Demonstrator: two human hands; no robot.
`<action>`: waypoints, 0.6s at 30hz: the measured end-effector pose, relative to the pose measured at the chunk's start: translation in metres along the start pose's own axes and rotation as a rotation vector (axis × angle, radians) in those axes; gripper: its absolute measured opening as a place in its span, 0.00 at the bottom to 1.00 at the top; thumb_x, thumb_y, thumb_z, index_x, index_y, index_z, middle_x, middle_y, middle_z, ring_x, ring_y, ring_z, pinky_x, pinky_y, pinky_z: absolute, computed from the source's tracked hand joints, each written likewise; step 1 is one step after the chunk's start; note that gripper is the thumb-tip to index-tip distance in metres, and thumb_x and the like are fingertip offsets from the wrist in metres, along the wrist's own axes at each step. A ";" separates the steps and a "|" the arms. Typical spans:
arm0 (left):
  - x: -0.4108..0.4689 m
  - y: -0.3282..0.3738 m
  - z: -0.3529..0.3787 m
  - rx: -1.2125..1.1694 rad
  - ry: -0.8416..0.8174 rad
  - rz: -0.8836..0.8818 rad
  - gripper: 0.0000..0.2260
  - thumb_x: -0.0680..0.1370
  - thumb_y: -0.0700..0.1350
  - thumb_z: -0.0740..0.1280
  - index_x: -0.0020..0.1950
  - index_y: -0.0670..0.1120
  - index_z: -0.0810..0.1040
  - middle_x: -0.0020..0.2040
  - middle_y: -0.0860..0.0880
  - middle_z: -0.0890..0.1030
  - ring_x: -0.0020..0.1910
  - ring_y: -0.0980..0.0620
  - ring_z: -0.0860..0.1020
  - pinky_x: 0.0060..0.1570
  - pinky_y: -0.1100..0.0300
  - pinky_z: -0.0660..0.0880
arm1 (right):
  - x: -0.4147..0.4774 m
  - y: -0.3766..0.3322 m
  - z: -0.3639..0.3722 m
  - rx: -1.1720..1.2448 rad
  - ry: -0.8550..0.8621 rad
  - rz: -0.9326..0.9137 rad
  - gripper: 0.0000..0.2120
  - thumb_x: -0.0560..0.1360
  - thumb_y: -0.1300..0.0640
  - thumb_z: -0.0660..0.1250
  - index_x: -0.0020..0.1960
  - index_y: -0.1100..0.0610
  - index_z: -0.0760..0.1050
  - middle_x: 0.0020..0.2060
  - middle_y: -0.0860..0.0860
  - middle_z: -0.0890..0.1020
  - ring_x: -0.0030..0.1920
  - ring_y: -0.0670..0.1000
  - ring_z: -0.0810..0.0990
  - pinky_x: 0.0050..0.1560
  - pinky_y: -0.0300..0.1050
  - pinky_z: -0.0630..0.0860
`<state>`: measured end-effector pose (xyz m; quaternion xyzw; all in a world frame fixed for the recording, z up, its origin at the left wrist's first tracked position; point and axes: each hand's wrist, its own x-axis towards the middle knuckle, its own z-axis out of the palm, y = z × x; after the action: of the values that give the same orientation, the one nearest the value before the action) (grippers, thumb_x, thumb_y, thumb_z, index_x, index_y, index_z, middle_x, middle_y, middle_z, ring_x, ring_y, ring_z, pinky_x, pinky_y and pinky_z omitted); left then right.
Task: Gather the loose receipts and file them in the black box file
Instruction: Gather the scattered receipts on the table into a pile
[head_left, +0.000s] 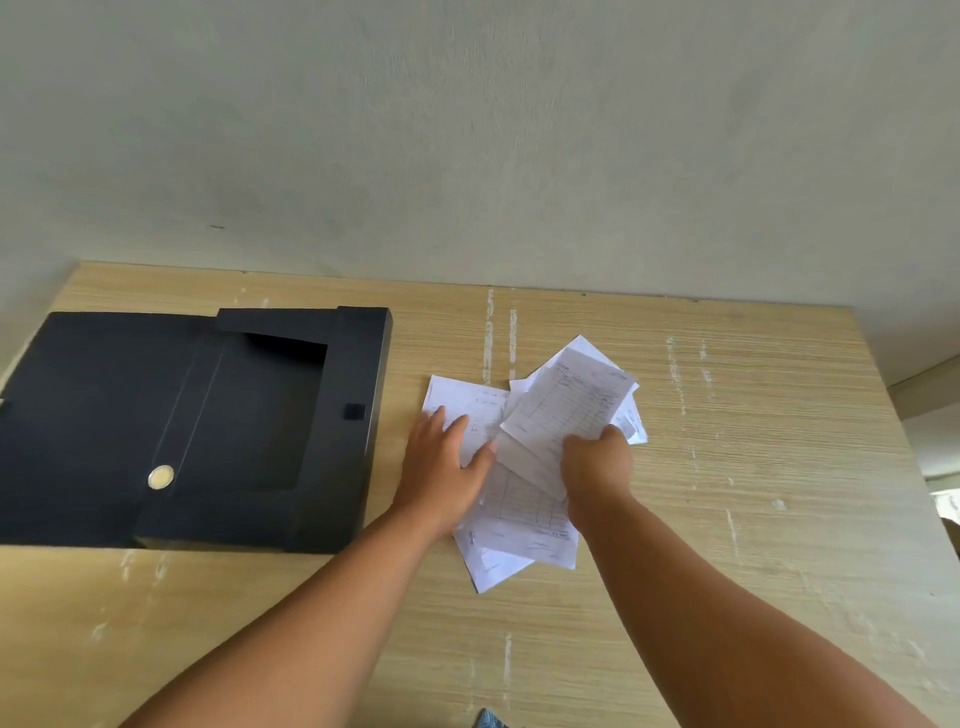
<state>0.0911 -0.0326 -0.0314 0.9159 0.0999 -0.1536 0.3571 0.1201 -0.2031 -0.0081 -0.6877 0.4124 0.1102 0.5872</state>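
Observation:
The black box file (343, 415) lies open on the left of the wooden desk, lid flap spread to the left, its inside dark and bare. Several white printed receipts (519, 519) lie overlapping in the middle of the desk, just right of the file. My right hand (597, 467) grips a receipt (571, 400) lifted and tilted above the pile. My left hand (447, 462) rests flat, fingers spread, on the pile's left side.
The light wooden desk (753, 493) has white scuff marks and stands against a plain grey wall (467, 130). A round metal stud (160, 476) sits on the file's flap. The desk's right edge runs near the frame's right side.

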 end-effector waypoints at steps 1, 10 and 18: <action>0.004 0.000 0.003 0.043 -0.056 0.036 0.31 0.82 0.62 0.59 0.82 0.49 0.61 0.85 0.48 0.50 0.83 0.50 0.42 0.79 0.49 0.46 | 0.001 0.000 -0.001 -0.003 0.022 -0.005 0.10 0.77 0.67 0.58 0.52 0.56 0.74 0.47 0.52 0.81 0.45 0.54 0.80 0.46 0.52 0.82; 0.040 0.026 0.024 0.420 -0.180 0.240 0.36 0.79 0.69 0.52 0.82 0.50 0.57 0.85 0.49 0.49 0.81 0.47 0.47 0.77 0.47 0.52 | 0.016 -0.007 -0.004 -0.096 0.241 0.056 0.14 0.76 0.61 0.64 0.61 0.58 0.78 0.64 0.56 0.75 0.64 0.61 0.76 0.61 0.61 0.80; 0.045 0.030 0.023 0.499 -0.148 0.252 0.40 0.76 0.71 0.38 0.81 0.52 0.59 0.85 0.50 0.51 0.78 0.44 0.53 0.74 0.46 0.58 | 0.023 -0.023 0.007 -0.050 0.193 0.143 0.28 0.75 0.56 0.70 0.72 0.58 0.66 0.69 0.58 0.73 0.68 0.65 0.74 0.63 0.65 0.77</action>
<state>0.1366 -0.0668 -0.0448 0.9670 -0.0818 -0.1943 0.1434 0.1529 -0.2080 -0.0084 -0.6786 0.5119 0.0955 0.5180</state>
